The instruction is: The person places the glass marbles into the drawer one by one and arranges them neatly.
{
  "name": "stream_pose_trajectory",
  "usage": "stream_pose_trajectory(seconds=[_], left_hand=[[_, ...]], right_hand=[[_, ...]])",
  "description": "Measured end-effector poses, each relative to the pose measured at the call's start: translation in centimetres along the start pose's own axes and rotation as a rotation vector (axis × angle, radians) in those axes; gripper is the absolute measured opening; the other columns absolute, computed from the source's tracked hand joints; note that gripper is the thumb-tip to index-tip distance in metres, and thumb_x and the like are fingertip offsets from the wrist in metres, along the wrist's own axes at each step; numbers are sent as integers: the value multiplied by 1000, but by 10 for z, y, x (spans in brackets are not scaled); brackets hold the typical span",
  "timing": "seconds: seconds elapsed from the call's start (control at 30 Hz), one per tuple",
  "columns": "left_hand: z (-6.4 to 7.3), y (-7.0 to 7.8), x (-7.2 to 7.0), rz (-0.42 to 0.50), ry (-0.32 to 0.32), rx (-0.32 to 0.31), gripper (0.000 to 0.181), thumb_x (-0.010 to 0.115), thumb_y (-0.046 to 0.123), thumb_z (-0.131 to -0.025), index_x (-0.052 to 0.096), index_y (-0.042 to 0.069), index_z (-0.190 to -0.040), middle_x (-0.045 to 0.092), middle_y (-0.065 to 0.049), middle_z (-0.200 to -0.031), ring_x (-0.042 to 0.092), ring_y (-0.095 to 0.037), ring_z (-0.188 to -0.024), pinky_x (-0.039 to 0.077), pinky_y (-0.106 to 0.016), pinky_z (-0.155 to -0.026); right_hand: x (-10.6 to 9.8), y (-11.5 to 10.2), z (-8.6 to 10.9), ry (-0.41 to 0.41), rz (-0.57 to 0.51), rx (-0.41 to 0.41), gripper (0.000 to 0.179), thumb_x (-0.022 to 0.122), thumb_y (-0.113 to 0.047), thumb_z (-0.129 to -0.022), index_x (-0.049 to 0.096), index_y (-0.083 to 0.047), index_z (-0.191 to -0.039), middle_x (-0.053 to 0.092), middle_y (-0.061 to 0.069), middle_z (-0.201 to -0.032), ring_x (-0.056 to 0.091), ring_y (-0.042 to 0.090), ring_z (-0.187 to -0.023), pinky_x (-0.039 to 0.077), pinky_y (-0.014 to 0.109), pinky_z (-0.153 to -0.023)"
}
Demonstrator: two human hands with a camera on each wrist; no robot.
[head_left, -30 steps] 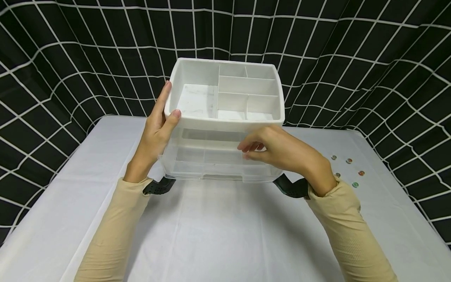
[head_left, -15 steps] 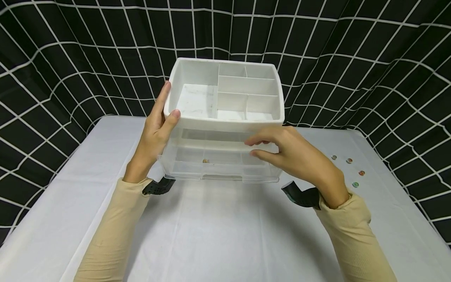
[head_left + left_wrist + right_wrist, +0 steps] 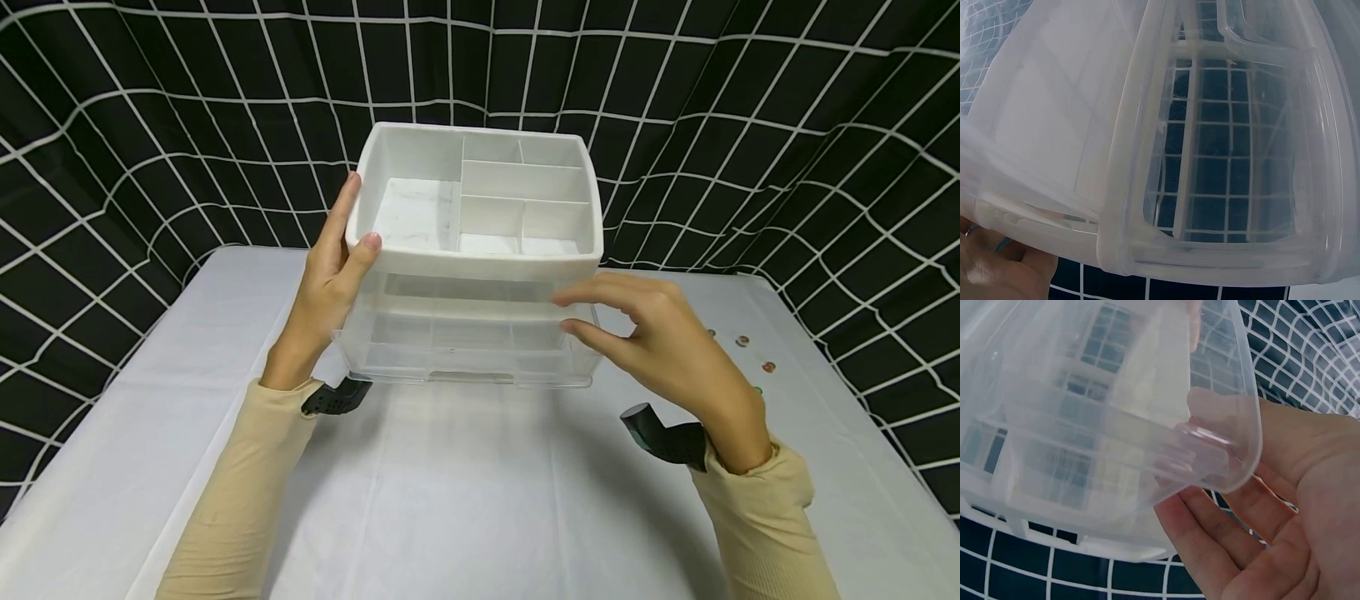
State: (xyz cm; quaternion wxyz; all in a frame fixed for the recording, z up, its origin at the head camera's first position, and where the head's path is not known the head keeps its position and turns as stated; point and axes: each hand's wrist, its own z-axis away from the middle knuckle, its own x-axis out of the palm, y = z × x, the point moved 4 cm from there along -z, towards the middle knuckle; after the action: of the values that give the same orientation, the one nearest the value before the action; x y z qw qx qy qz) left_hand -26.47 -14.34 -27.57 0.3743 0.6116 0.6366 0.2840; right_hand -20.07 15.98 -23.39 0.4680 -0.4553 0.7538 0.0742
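a black curtain (image 3: 468, 67) hangs behind a white table (image 3: 465, 500). over the table's far middle is a white box (image 3: 480, 267), its clear drawer (image 3: 472, 361) out below. the left hand (image 3: 318, 287) grips the box's left end; the right hand (image 3: 660, 333), thumb and fingers apart, is by the drawer's right end. small beads (image 3: 742, 341) lie at right.

"How many round pieces (image 3: 742, 341) show?"
"Four, near the far right corner of the table (image 3: 480, 500)."
"And hands?"
"Two: one left hand (image 3: 315, 287), one right hand (image 3: 660, 337)."
"Organizers?"
"One organizer (image 3: 474, 266), with six top compartments (image 3: 418, 217) and one pulled-out drawer (image 3: 465, 361)."
"Black wrist devices (image 3: 671, 440)?"
"Two."
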Motion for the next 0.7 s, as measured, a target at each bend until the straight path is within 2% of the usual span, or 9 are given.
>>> stream_pose_trajectory(seconds=[0.27, 0.47, 0.7], left_hand=[[0, 1, 0, 10, 4, -3, 64, 47, 7, -102, 20, 13, -160, 21, 1, -165, 35, -21, -139, 33, -28, -111], [0, 0, 0, 11, 7, -8, 64, 47, 7, -102, 20, 14, -160, 20, 1, -165, 36, -21, -140, 33, -28, -112], [0, 0, 0, 15, 8, -3, 64, 47, 7, -102, 19, 13, -159, 20, 1, -165, 36, -21, -139, 33, -28, -112]], right_hand=[[-6, 3, 11, 83, 5, 48, 35, 81, 0, -78, 75, -10, -110, 74, 2, -107, 65, 16, -107, 40, 6, -93], [-8, 11, 17, 106, 34, 75, 34, 80, -1, -79, 75, -9, -111, 73, 3, -110, 64, 16, -110, 40, 7, -95], [-8, 22, 23, 133, 7, 114, 27, 77, -1, -83, 75, -9, -109, 74, 3, -106, 60, -4, -109, 42, 8, -96]])
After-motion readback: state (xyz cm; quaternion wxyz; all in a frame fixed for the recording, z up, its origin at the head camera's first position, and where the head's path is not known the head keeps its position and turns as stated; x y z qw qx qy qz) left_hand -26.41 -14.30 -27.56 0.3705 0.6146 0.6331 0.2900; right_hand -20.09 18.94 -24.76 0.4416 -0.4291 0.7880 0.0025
